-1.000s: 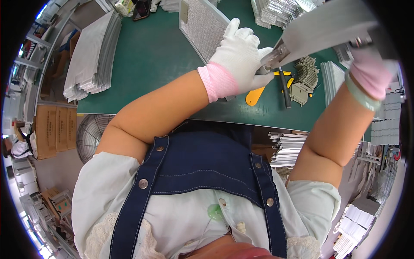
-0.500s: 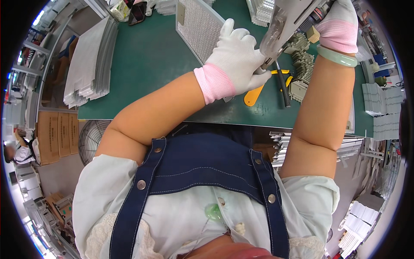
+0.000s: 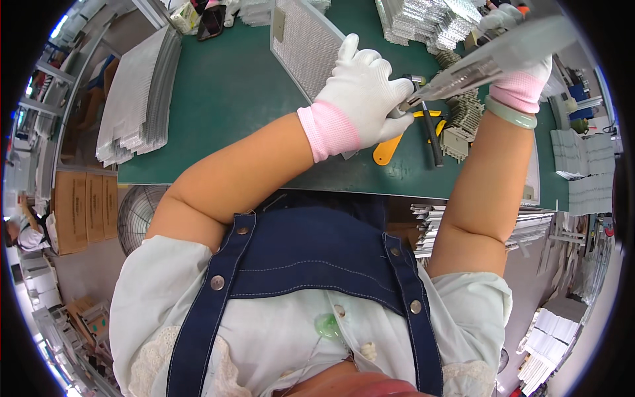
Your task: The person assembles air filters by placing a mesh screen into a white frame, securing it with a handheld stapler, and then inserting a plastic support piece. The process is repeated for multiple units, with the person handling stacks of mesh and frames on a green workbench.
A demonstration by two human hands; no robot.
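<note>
My left hand (image 3: 367, 89), in a white glove with a pink cuff, has its thumb and forefinger closed on the near end of a long pale metal strip (image 3: 456, 76). The strip slants up to the right, its far part smeared by motion. Beneath and beyond this hand stands a tilted mesh panel (image 3: 307, 46) in a thin metal frame. My right hand (image 3: 539, 69), gloved alike, is reached out at the far right behind the strip, which hides most of its fingers. A hammer (image 3: 434, 135), yellow-handled pliers (image 3: 438, 126) and a yellow tool handle (image 3: 387, 151) lie near the left hand.
On the green table (image 3: 225, 99), a stack of mesh panels (image 3: 135, 99) stands at the left. Bubbly silver sheets (image 3: 426, 20) are piled at the back. Small grey-beige brackets (image 3: 460, 119) lie in rows at the right. A phone (image 3: 211, 22) rests at the far left.
The metal strip has swung down to the right, uncovering the silver sheets at the back. My right hand has come lower and nearer. The left hand has hardly moved.
</note>
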